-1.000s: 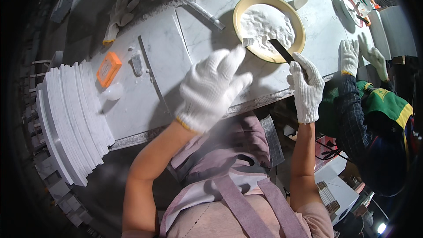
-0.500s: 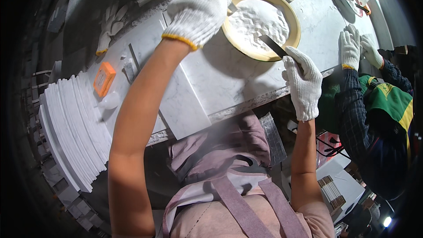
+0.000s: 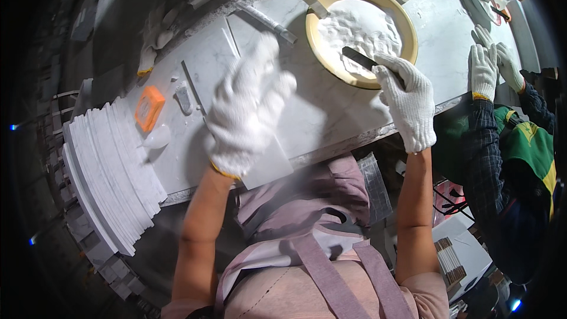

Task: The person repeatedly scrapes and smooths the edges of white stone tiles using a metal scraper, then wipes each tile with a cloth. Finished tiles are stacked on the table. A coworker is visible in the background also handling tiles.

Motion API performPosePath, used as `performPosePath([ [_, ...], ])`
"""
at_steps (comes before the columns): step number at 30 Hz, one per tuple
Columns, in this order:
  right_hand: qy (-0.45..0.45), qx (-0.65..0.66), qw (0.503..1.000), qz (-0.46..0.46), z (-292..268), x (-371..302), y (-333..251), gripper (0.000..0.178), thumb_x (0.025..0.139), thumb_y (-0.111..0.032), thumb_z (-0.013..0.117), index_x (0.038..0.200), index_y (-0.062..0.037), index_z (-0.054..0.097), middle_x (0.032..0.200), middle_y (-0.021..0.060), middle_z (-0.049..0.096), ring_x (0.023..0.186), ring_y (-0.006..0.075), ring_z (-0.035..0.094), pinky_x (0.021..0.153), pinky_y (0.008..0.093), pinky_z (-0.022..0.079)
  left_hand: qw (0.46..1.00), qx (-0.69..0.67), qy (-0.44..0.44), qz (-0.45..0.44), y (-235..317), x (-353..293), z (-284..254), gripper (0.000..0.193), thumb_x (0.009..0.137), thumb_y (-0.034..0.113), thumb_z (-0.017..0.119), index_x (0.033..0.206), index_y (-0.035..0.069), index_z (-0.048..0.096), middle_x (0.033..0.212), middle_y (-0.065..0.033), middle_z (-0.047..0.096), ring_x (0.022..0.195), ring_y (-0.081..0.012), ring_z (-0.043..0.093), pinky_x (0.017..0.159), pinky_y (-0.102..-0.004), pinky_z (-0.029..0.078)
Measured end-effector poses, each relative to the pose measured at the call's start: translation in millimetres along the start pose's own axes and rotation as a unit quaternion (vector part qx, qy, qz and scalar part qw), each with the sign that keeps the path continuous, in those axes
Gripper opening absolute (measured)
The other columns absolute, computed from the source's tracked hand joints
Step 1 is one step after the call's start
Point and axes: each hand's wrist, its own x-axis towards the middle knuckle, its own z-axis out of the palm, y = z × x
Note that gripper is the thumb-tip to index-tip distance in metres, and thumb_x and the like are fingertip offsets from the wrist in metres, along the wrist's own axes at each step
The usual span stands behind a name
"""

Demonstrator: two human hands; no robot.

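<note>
Dark scraper point(image 3: 357, 57), gripped by curled right hand point(image 3: 407, 101) over yellow bowl point(image 3: 409, 29) of white powder point(image 3: 366, 23); left hand point(image 3: 245, 109) blurred, loosely open, seemingly empty over pale slab point(image 3: 270, 162); possible spill onto table point(image 3: 322, 106) from bumping flat metal piece point(image 3: 313, 3) perched on bowl's left rim.

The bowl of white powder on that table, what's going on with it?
A person in white knit gloves grips a dark blade in the right hand, its tip over the white powder in the cream bowl. A small flat metal piece lies across the bowl's rim. The left hand, blurred and open, is over a marble slab, with nothing visible in it. A co-worker's gloved hands are at the right.
</note>
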Motion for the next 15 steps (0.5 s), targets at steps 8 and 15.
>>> performPosePath([
  [8, -0.024, 0.022, 0.997, 0.065, -4, -5, -13, 0.027, 0.097, -0.021, 0.074, 0.118, -0.0045, 0.078, 0.082, 0.0026, 0.071, 0.064, 0.0060, 0.061, 0.059, 0.0235, 0.050, 0.981, 0.190, -0.025, 0.042, -8, -83, -28, 0.055, 0.086, 0.016, 0.082, 0.138, 0.012, 0.067, 0.124, -0.0111, 0.071, 0.105, -0.0327, 0.070, 0.090, -0.0411, 0.058],
  [15, -0.034, 0.062, 0.995, 0.070, -4, -5, -8, 0.028, 0.101, -0.020, 0.070, 0.124, -0.0051, 0.076, 0.078, -0.0034, 0.065, 0.059, 0.0015, 0.052, 0.049, 0.0193, 0.040, 0.907, 0.418, -0.009, -0.040, -87, 15, -78, 0.037, 0.098, 0.023, 0.059, 0.134, 0.014, 0.065, 0.136, -0.0095, 0.066, 0.127, -0.0332, 0.059, 0.111, -0.0452, 0.045],
])
